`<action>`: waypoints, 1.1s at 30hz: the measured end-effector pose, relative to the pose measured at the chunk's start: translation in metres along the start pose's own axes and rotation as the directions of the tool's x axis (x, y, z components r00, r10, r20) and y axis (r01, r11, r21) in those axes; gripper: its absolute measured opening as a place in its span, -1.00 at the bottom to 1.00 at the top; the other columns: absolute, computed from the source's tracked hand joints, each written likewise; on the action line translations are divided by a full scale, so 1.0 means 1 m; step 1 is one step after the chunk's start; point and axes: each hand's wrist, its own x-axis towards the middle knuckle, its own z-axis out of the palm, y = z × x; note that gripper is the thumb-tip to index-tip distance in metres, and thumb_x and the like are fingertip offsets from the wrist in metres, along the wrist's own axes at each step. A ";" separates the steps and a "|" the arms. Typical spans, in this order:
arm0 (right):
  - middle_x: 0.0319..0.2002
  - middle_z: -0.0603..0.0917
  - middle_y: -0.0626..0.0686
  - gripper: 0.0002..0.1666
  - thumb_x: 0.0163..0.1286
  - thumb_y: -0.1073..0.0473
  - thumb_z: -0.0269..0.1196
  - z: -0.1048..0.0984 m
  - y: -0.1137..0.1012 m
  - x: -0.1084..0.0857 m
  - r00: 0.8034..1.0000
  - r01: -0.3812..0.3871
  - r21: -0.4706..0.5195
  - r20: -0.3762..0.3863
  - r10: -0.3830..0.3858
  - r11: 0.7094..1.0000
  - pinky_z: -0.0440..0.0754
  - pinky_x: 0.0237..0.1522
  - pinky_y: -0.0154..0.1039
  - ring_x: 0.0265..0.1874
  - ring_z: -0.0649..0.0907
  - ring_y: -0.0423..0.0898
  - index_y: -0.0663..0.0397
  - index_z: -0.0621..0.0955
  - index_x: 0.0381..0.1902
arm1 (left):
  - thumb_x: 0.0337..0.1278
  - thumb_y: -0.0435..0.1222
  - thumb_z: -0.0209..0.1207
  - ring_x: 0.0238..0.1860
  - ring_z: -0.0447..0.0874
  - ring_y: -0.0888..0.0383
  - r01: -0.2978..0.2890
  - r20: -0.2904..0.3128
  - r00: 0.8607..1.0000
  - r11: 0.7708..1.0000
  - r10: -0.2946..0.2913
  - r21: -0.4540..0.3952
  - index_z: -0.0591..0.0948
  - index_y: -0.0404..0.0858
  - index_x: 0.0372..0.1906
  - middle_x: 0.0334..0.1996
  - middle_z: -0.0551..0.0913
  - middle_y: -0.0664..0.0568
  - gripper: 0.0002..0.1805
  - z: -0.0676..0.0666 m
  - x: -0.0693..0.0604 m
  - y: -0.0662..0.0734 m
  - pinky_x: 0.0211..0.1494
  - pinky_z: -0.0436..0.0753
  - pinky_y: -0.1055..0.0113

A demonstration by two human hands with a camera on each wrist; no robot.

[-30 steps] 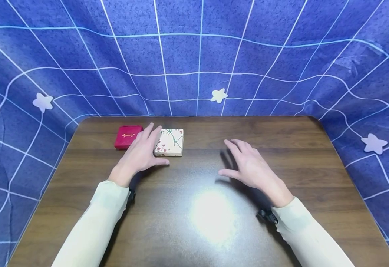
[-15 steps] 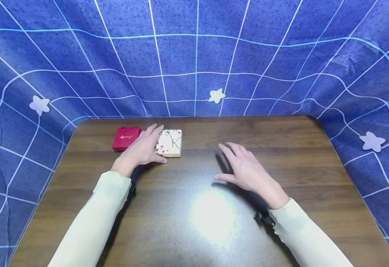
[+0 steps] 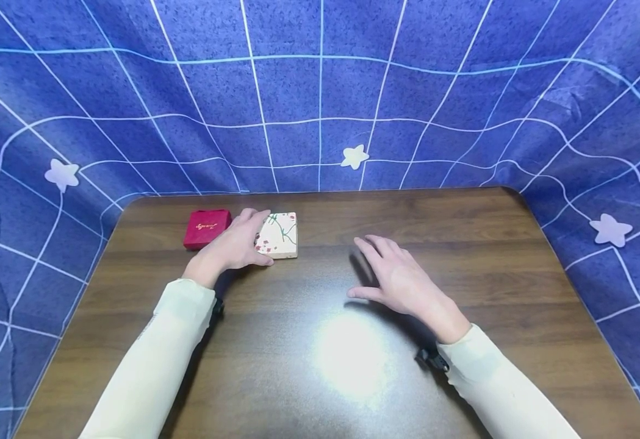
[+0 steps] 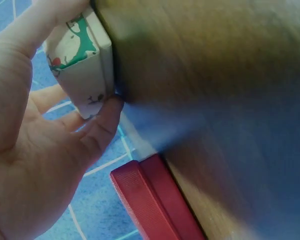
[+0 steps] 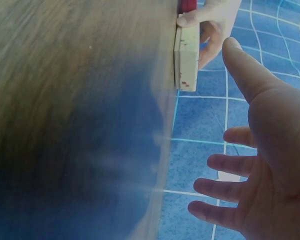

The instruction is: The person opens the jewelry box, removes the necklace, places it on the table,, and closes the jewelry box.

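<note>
Head view shows us the floral box (image 3: 284, 236) by the desk's (image 3: 435, 213) far edge, left of its middle. We judge it light, stiff card, a bit slick and easily dented; we would hold it low across front and back, below the seam, in case the lid lifts. Our left hand (image 3: 234, 244) pinches it, thumb at the front, fingers behind. Toward the far left corner lies the red box (image 3: 208, 228). Our right hand (image 3: 404, 280), well apart, spreads its fingers wide, holding nothing.
</note>
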 end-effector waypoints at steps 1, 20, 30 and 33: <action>0.48 0.40 0.32 0.30 0.23 -0.54 0.40 0.000 0.000 0.000 1.000 0.001 0.000 -0.001 -0.001 1.000 0.42 0.41 0.28 0.43 0.44 0.29 0.13 0.27 0.65 | -0.09 -0.11 0.64 0.47 0.26 -0.26 -0.002 -0.003 1.000 1.000 0.002 -0.002 0.16 -0.36 0.65 0.47 0.25 -0.33 0.25 0.000 0.000 0.000 0.54 0.30 -0.19; 0.46 0.42 0.32 0.29 0.24 -0.54 0.39 0.003 -0.005 0.003 1.000 0.022 0.011 -0.011 -0.022 1.000 0.45 0.38 0.27 0.40 0.46 0.29 0.13 0.28 0.64 | -0.09 -0.14 0.62 0.38 0.33 -0.17 -0.005 -0.038 0.999 1.000 0.005 -0.004 0.17 -0.36 0.63 0.45 0.24 -0.31 0.22 0.001 -0.005 0.003 0.49 0.41 -0.13; 0.52 0.36 0.30 0.36 0.24 -0.49 0.43 0.004 -0.009 0.007 1.000 0.003 0.048 0.024 -0.004 0.999 0.32 0.51 0.16 0.46 0.41 0.26 0.16 0.16 0.69 | -0.11 -0.15 0.63 0.37 0.34 -0.18 -0.033 -0.040 0.999 0.999 0.032 -0.001 0.19 -0.36 0.62 0.42 0.27 -0.29 0.21 -0.001 -0.011 0.019 0.49 0.40 -0.11; 0.56 0.31 0.29 0.40 0.24 -0.50 0.42 0.005 -0.009 0.007 0.999 -0.002 0.077 0.033 0.000 0.997 0.28 0.54 0.12 0.50 0.38 0.24 0.17 0.10 0.70 | -0.13 -0.17 0.64 0.35 0.36 -0.21 -0.057 -0.044 0.997 0.998 0.056 -0.006 0.19 -0.39 0.61 0.41 0.27 -0.32 0.22 -0.002 -0.012 0.026 0.50 0.38 -0.11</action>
